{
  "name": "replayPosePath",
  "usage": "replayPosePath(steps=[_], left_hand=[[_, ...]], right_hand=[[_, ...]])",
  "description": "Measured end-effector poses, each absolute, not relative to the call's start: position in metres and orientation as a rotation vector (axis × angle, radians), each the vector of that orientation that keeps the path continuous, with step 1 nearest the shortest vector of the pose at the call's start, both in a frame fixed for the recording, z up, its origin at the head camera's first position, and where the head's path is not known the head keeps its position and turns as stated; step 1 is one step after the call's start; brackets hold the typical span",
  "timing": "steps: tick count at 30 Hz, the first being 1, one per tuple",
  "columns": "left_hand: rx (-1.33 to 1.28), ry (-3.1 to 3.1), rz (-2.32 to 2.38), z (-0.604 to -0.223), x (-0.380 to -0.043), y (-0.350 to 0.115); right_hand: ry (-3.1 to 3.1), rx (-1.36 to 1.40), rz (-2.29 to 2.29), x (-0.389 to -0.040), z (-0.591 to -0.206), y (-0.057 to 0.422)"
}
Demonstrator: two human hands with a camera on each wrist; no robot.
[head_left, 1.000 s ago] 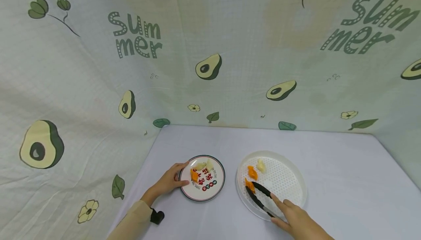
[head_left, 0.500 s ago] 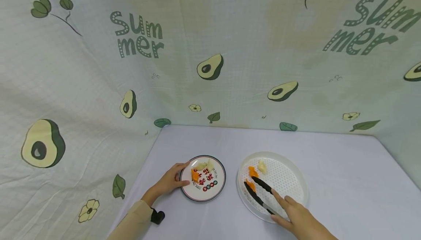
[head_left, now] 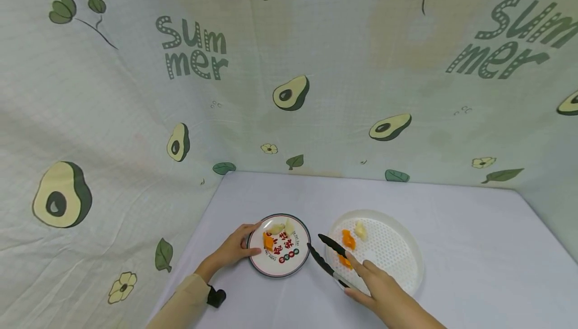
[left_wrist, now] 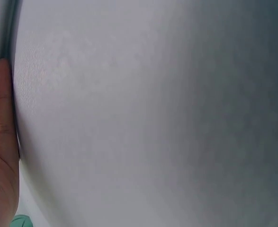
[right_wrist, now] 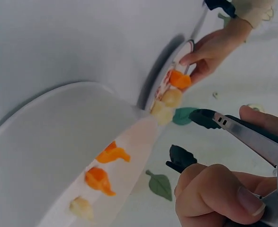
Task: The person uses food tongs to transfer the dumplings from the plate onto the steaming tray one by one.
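My left hand (head_left: pixel 234 246) grips the left rim of a white plate (head_left: pixel 282 268) with red printed characters. On that plate lie an orange piece (head_left: pixel 268 241) and two pale yellow pieces (head_left: pixel 276 228), small and soft-looking; their kind is unclear. My right hand (head_left: pixel 377 289) holds black-tipped metal tongs (head_left: pixel 333 245). Spread apart, the tong tips hover between plate and tray with nothing between them. Two orange pieces (head_left: pixel 348 239) and a pale yellow piece (head_left: pixel 359 229) sit in the round white tray (head_left: pixel 402 254), toward its left side. The left wrist view shows part of the left hand (left_wrist: pixel 4 137).
A pale cloth covers the table (head_left: pixel 469 249). Behind and to the left hangs a curtain (head_left: pixel 334 68) printed with avocados, leaves and lettering. A black heart-shaped item (head_left: pixel 216 297) is at the left wrist.
The tongs have moved left, from over the orange pieces in the tray toward the plate, with their tips staying apart. The left hand and plate stay put.
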State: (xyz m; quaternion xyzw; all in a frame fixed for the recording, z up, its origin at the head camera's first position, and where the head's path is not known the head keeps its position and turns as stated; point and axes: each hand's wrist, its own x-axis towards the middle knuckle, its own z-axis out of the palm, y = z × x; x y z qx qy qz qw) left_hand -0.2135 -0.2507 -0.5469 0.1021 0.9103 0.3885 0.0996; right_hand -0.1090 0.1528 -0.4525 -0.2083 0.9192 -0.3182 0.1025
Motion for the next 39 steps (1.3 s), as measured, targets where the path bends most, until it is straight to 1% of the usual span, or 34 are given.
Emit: replayPosePath(steps=[7,11,20,32,39], left_hand=[[0.329,2.694,1.136,-0.548,-0.213,-0.252],[0.327,2.694,1.143,-0.548,-0.214,-0.253],[0.342,2.685,1.152,-0.550,-0.215,-0.256],[0.425,2.689,1.176,-0.549,-0.216,-0.255],[0.425,2.682,1.182,-0.548,-0.216,-0.254]], right_hand=[[2.682,-0.636,-0.998,-0.115,-0.450,0.123],[2.651,-0.693,-1.026,-0.120,-0.451,0.108],[2.589,-0.711,-0.955,-0.132,-0.459,0.075],[2.594,-0.703,-0.896,-0.142,-0.476,0.050],[2.634,-0.698,-0.883,-0.145,-0.481,0.041]])
